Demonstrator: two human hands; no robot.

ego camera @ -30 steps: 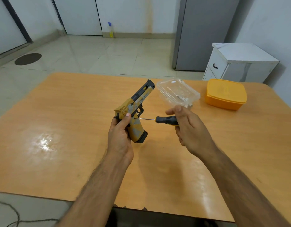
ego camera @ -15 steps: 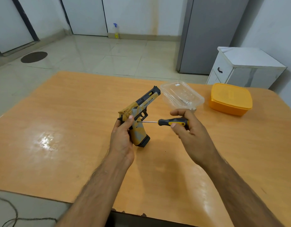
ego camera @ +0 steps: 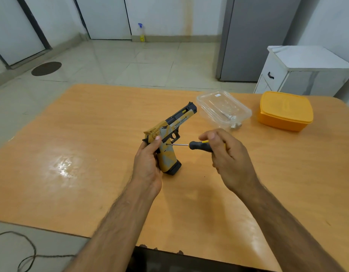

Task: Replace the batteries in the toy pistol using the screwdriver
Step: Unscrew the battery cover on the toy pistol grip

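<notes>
Two tubs (ego camera: 285, 111) on orange table (ego camera: 91, 154)

The toy pistol (ego camera: 170, 134) carries black capital lettering along the pale side of its slide, reading "DESERT EAGLE". A smaller line of print runs just beneath it, too fine to read. Nothing else in view bears legible text.

Head-worn view, forward and downward.
</notes>
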